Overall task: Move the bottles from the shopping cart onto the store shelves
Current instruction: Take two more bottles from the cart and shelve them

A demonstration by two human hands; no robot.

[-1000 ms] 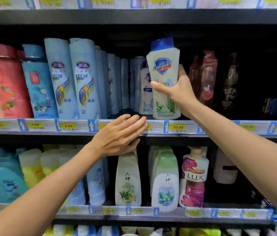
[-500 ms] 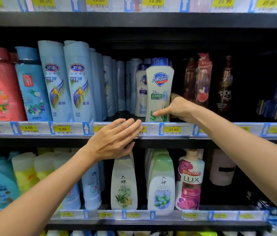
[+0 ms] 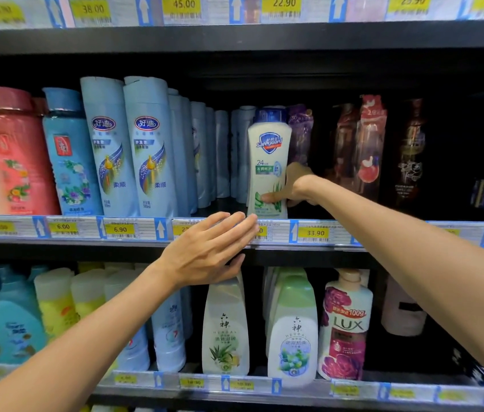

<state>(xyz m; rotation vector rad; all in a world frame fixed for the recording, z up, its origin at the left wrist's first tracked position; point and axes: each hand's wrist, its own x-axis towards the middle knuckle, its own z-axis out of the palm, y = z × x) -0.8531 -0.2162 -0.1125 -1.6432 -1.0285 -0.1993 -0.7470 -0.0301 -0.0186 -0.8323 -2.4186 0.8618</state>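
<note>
2 tall pale-blue bottles (image 3: 129, 147) stand at the left of the middle shelf (image 3: 383, 234), with a pink bottle (image 3: 19, 150) and a teal one (image 3: 69, 153) further left, all upright behind the price strip. Moving right, your left hand (image 3: 209, 251) hovers flat in front of the shelf edge, fingers straight and close together, holding nothing; whether it touches the strip I cannot tell. Just above and right of it, the white Safeguard bottle (image 3: 269, 165) stands upright at the front of the shelf, base on the board, label facing you. Your right hand (image 3: 293, 188) reaches in from the right, curled round the bottle's lower part, thumb across the front and fingers hidden behind. Dark red and brown bottles (image 3: 368, 144) stand further right in shadow.

As I judge it, this 1 bottle is as good as placed: it sits on the shelf and only needs letting go, perhaps a small nudge to line it up. The cart is out of view, so how many bottles are left cannot be told.
</note>
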